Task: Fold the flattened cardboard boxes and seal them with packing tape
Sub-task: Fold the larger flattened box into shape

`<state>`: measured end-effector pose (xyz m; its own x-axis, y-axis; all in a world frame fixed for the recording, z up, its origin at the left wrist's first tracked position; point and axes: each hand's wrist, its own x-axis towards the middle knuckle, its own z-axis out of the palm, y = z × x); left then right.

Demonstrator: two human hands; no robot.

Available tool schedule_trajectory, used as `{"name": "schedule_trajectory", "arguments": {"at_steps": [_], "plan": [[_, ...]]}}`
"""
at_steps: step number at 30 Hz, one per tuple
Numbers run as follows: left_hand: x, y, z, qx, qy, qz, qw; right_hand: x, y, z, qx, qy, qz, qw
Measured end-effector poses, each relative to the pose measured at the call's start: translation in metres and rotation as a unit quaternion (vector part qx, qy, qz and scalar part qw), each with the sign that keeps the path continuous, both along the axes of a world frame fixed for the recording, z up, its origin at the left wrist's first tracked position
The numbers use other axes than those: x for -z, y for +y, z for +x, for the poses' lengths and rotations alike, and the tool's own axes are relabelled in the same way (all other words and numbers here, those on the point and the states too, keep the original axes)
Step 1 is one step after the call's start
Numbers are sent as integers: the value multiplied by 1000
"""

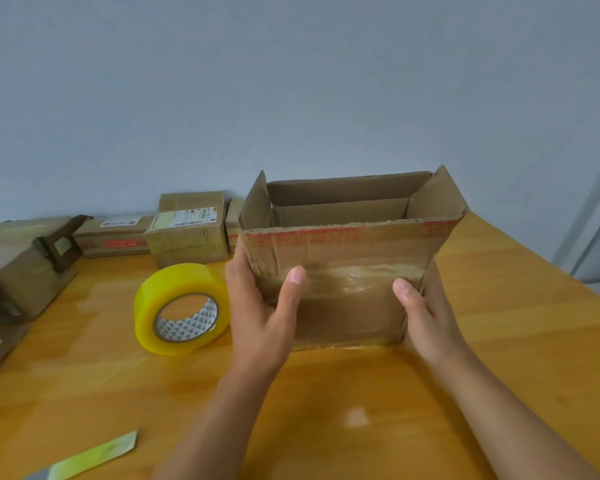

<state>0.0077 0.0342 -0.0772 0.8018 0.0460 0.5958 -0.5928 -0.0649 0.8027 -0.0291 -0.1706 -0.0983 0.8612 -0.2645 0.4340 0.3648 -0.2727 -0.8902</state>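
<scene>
On wooden table (499, 323): open-topped cardboard box (343, 258), gripped at both sides by left hand (260, 306) and right hand (426, 317); yellow tape roll (182, 308) just left.

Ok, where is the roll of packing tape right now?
In the head view the tape roll stands on edge on the wooden table, just left of the left hand that grips the open cardboard box.

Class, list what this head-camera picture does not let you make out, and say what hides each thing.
- Underside of the open box, head view: it stands on the table, so any tape there is hidden.
- Fingers of the left hand and right hand: wrapped behind the box's sides; only thumbs show.
- Print on the labelled box: too small to read.
- Object at the bottom-left corner: cut off by the frame edge.
</scene>
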Motion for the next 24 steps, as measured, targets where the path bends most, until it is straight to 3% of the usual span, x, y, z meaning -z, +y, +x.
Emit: {"name": "schedule_trajectory", "arguments": {"at_steps": [6, 10, 13, 18, 24], "plan": [[-11, 2, -7, 15, -21, 6, 1000, -14, 4, -3, 17, -106, -35, 994], [-25, 5, -12, 64, -36, -30, 997, -13, 3, -2, 25, -116, -51, 992], [-41, 7, -6, 49, -51, -45, 996, -11, 3, 1, 36, -113, -60, 991], [-65, 15, 11, 43, -108, 61, 991, -9, 6, 5, 41, -104, -70, 991], [-94, 34, 26, 76, -46, 184, 979, -6, 5, 4, 40, -94, -64, 993]]}}
